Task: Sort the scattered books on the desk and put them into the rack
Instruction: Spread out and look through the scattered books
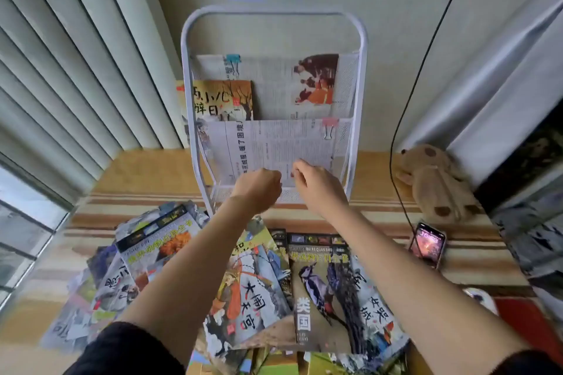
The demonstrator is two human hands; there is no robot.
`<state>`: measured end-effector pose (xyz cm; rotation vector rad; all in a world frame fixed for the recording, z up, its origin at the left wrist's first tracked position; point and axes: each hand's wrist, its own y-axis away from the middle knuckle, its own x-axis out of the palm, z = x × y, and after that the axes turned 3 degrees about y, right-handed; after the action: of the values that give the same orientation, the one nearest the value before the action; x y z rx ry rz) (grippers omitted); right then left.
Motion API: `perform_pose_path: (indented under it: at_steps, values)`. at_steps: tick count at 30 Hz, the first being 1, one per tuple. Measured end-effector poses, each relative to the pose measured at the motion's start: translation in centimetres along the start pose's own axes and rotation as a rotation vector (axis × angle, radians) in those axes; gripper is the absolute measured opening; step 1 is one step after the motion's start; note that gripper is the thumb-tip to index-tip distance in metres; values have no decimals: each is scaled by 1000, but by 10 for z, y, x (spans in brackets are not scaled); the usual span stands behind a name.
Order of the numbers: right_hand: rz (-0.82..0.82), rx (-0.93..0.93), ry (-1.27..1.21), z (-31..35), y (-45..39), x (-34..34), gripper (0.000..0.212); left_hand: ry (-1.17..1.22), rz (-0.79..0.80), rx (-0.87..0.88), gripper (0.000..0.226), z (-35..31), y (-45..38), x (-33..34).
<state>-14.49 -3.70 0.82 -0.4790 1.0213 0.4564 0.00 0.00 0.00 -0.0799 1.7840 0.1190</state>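
Observation:
A white metal rack (274, 14) stands at the back of the desk. Its upper pocket holds a clipped newspaper (274, 82) and a yellow book (224, 100). A second clipped newspaper (274, 146) fills the lower pocket. My left hand (259, 189) is curled into a loose fist in front of the lower pocket. My right hand (316, 186) is beside it, fingers pinched at the newspaper's lower edge; whether it grips the paper is unclear. Several books lie scattered below my arms, among them a woodpecker book (320, 283) and an orange-figure book (249, 292).
A brown plush toy (435, 183) lies at the right of the desk, with a lit phone (426, 243) in front of it. A black cable (408, 119) runs down the wall. Window blinds (61, 70) are on the left. A striped cloth (137, 201) covers the desk.

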Motion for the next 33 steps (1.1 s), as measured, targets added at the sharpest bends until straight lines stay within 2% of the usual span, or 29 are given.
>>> perform_pose_path:
  at_steps: [1,5,9,11,15,21,24,26,28,31,33]
  values:
    - [32,0,-2,-5,5,15,14,-9,77,-19,24,0,4,14]
    - [142,71,9,-30,29,81,9,12,173,-50,24,9,20,87]
    - [113,92,52,-54,44,140,20,-49,155,-30,29,20,18,147]
    - [68,109,89,-65,50,168,27,-91,99,-41,32,24,15,176]
    - [30,156,264,-74,57,209,35,-15,-157,-71,30,28,11,214]
    - [-237,104,270,-70,64,217,30,56,-473,40,22,28,13,216]
    - [-406,56,230,-58,74,205,29,85,-523,45,26,24,24,205]
    - [-438,74,158,-47,87,198,24,94,-489,24,28,26,38,195]
    - [-352,101,67,-36,100,197,27,106,-460,2,29,37,55,188]
    - [-83,142,102,-18,111,204,54,74,-412,-96,33,61,82,181]
    - [13,165,198,-10,115,212,70,88,-337,-231,37,80,98,181]
